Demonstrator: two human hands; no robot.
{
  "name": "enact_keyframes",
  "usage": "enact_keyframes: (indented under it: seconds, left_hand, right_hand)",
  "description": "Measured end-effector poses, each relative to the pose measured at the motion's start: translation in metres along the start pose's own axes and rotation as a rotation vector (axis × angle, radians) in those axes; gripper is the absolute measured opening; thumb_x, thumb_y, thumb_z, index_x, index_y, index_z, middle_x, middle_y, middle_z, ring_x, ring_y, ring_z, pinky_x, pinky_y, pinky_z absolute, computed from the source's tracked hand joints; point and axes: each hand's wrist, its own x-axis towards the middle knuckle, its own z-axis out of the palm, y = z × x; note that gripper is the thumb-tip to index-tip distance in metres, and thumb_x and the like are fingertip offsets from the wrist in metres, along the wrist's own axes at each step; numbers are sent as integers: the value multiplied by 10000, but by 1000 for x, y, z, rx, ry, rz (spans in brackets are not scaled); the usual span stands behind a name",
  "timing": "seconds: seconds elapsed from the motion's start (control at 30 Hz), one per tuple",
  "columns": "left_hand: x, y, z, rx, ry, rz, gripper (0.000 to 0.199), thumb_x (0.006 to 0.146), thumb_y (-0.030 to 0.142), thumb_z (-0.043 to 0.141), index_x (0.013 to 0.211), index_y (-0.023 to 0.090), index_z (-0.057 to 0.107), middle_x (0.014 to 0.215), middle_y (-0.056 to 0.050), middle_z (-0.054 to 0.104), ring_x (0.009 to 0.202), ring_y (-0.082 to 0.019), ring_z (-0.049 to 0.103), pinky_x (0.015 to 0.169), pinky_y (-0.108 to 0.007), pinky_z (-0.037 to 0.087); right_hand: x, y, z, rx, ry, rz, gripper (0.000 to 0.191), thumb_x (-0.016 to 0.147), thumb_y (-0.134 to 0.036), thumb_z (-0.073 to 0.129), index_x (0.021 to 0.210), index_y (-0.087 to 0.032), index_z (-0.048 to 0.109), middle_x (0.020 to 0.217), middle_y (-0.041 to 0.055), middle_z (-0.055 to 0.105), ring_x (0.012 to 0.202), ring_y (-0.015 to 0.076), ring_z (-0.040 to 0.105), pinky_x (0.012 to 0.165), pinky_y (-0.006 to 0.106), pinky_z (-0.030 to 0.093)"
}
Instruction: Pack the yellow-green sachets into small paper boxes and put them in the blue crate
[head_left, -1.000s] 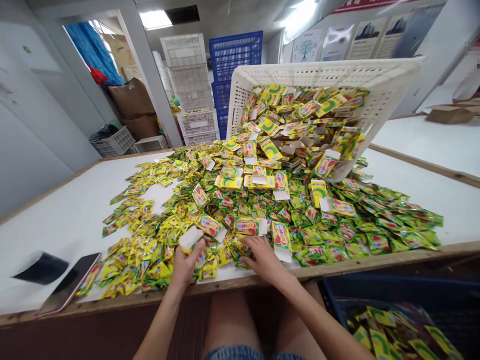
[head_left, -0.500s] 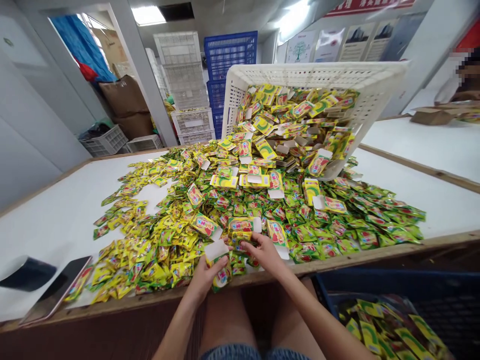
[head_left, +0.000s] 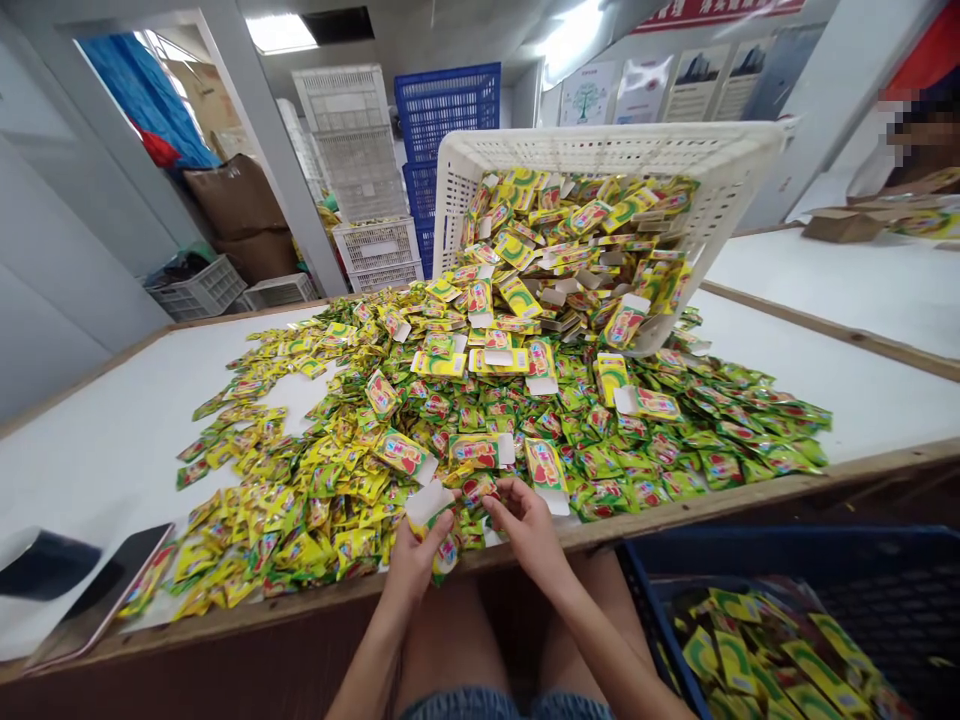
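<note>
My left hand (head_left: pixel 414 556) is wrapped round a small open carton (head_left: pixel 427 503), its white flap standing up and its printed side low near the table edge. Between the thumb and fingers of my right hand (head_left: pixel 529 528) is a small candy sachet (head_left: pixel 478 489), green with a red print, just right of the carton's mouth. Around both hands spreads a heap of loose sachets, yellow ones (head_left: pixel 300 490) at left and green ones (head_left: pixel 675 450) at right. Several more cartons lie on the heap, such as a flat carton (head_left: pixel 476 450) just beyond my hands.
A tipped white basket (head_left: pixel 750 190) spills cartons onto the white table (head_left: pixel 97 440). At left are a phone (head_left: pixel 112 590) and a dark cup (head_left: pixel 49 565). A blue crate (head_left: pixel 660 555) with filled cartons stands below the wooden edge at right. Stacked crates (head_left: pixel 450 110) rise behind.
My right hand has drawn slightly nearer the table edge, and its fingers now show a green and red sachet where a yellow one showed. The left hand keeps the carton. The view has shifted slightly.
</note>
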Motion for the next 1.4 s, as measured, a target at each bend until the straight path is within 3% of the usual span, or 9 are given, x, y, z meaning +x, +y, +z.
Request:
enact_keyframes:
  seconds: [0.1, 0.2, 0.47, 0.6, 0.77, 0.97, 1.13, 1.27, 1.4]
  left_hand:
    - [-3, 3, -1, 18, 66, 33, 411, 649, 367, 711, 988, 139, 670, 1066, -105, 667, 1065, -270, 561, 887, -327, 448]
    - [-8, 8, 2, -74, 30, -18, 417, 674, 380, 685, 1018, 147, 653, 1087, -105, 655, 991, -270, 603, 825, -346, 485]
    - [-1, -7, 2, 72, -18, -29, 414, 646, 391, 708, 974, 142, 669, 1007, -108, 687, 953, -265, 615, 851, -349, 459]
    - [-3, -8, 4, 49, -52, -31, 375, 662, 375, 698, 960, 149, 677, 1006, -107, 689, 963, -266, 613, 851, -351, 458]
    - [-5, 1, 12, 2, -89, -44, 363, 659, 373, 697, 941, 145, 684, 1027, -110, 682, 980, -277, 606, 848, -353, 461]
    - [-3, 2, 15, -84, -80, -65, 363, 674, 370, 688, 965, 154, 674, 1027, -102, 681, 981, -267, 607, 826, -342, 474]
    - [-3, 0, 16, -71, -91, -79, 368, 667, 371, 695, 959, 149, 672, 1016, -104, 685, 981, -268, 608, 821, -336, 478]
    - [-4, 2, 22, -113, -140, -80, 371, 681, 370, 679, 977, 147, 665, 1054, -111, 669, 994, -271, 601, 815, -334, 481]
    - [-3, -1, 28, -163, -101, -79, 369, 677, 351, 685, 987, 154, 652, 1050, -102, 666, 971, -256, 611, 807, -323, 481]
  right_hand:
    - [4, -2, -8, 5, 84, -33, 300, 741, -441, 614, 835, -171, 524, 738, 16, 572, 631, 135, 531, 538, 227, 447]
    - [6, -3, -13, 5, 167, -49, 304, 742, -451, 607, 831, -177, 511, 753, 28, 584, 688, 158, 556, 586, 247, 473]
    - [-2, -9, -4, 53, -103, 4, 287, 782, -462, 547, 864, -187, 525, 751, 8, 596, 637, 139, 566, 571, 242, 479]
    - [-4, -11, -7, -44, -107, 2, 261, 797, -440, 536, 853, -185, 529, 762, 19, 608, 676, 154, 575, 594, 252, 484]
    - [1, -14, -12, -276, -36, -81, 342, 766, -368, 581, 1049, -181, 543, 873, 47, 642, 695, 167, 579, 603, 265, 476]
    - [5, -16, -20, -485, -73, -116, 215, 753, -366, 595, 788, -157, 623, 730, 21, 631, 654, 154, 535, 596, 248, 433]
    - [4, -22, -17, -272, -73, -108, 404, 713, -347, 650, 1073, -186, 563, 964, 51, 641, 834, 192, 587, 709, 288, 476]
    - [5, -24, -10, -140, -41, -123, 295, 752, -351, 606, 986, -172, 589, 932, 60, 648, 850, 208, 591, 753, 317, 484]
    - [7, -24, -12, -127, 136, -129, 264, 768, -370, 583, 934, -165, 586, 874, 59, 651, 792, 202, 592, 710, 309, 488]
